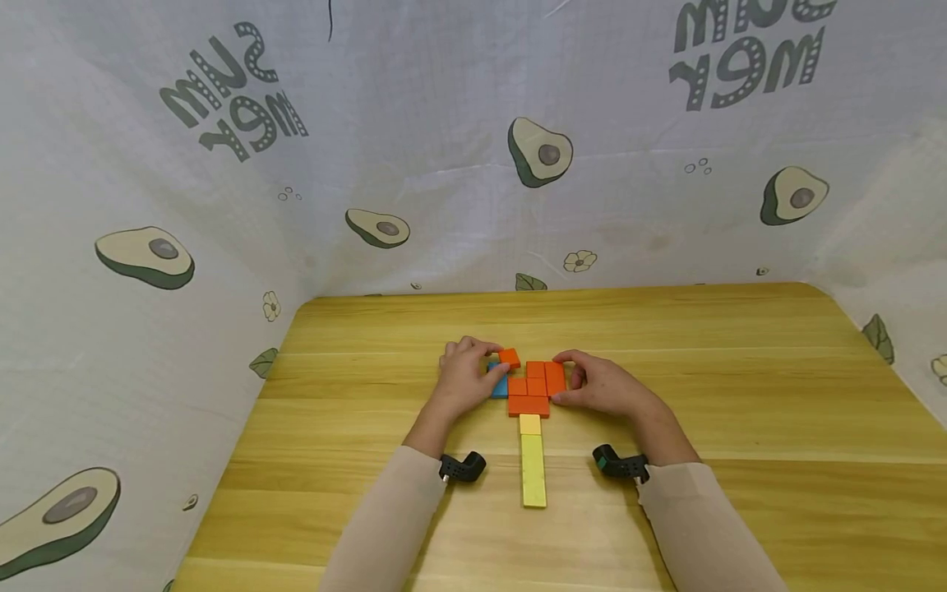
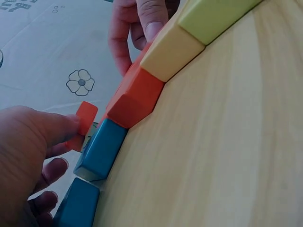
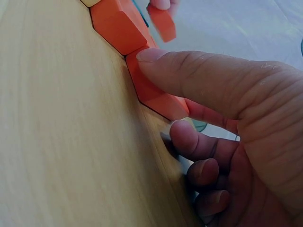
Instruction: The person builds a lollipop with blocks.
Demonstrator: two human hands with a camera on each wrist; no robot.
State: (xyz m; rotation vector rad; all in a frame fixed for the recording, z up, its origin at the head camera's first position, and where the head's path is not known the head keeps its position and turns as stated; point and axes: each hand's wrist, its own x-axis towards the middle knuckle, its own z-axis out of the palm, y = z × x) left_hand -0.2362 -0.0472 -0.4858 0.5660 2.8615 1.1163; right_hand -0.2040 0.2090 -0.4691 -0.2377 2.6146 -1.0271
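My left hand (image 1: 464,378) pinches a small orange block (image 1: 510,358) between thumb and fingers, raised just above the blue blocks (image 1: 499,385). In the left wrist view, the held block (image 2: 86,118) is near two blue blocks (image 2: 102,149) that stand end to end on the table. My right hand (image 1: 602,385) grips an upright orange block (image 1: 555,378) by its two ends, at the right side of a group of orange blocks (image 1: 528,406). The right wrist view has the thumb lying along that block. Below the group runs a pale yellow block (image 1: 529,424), then a long yellow-green block (image 1: 533,470).
The blocks lie flat on a wooden table (image 1: 333,460). A white cloth (image 1: 444,123) printed with avocados hangs behind and at both sides. Each wrist carries a black strap with a camera (image 1: 463,467).
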